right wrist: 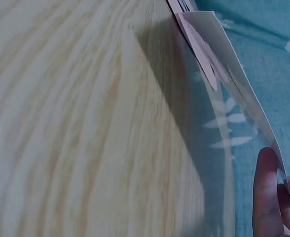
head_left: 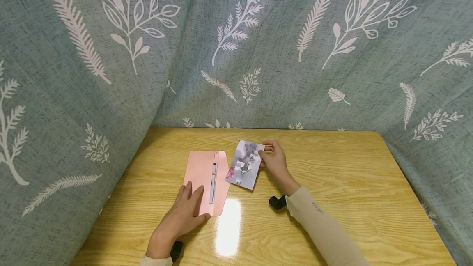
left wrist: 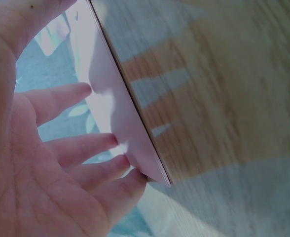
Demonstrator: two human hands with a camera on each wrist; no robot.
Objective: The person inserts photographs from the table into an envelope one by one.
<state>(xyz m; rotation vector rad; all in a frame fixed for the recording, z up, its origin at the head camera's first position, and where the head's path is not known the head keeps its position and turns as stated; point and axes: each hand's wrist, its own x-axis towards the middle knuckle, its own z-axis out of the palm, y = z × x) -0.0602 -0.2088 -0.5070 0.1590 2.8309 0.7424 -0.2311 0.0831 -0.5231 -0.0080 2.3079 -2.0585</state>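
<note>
A pink envelope (head_left: pixel 199 167) lies on the table, its flap (head_left: pixel 223 180) folded out to the right. Inside its opening, a strip of a picture card (head_left: pixel 212 188) shows. My left hand (head_left: pixel 181 214) rests on the envelope's lower left with fingers spread; in the left wrist view the fingertips touch the pink paper (left wrist: pixel 130 128). My right hand (head_left: pixel 275 160) pinches a grey photo card (head_left: pixel 242 163) with pink flowers by its upper right edge. The card is tilted, its lower left corner overlapping the flap. From the right wrist, the card (right wrist: pixel 243 91) appears raised off the wood at the hand's end.
The wooden table (head_left: pixel 340 167) runs back to a blue-green leaf-patterned curtain (head_left: pixel 281 73), which also hangs along the left and right sides. A black wrist device (head_left: pixel 277 202) sits under the right wrist. Light glares on the wood (head_left: pixel 228 229) near the front.
</note>
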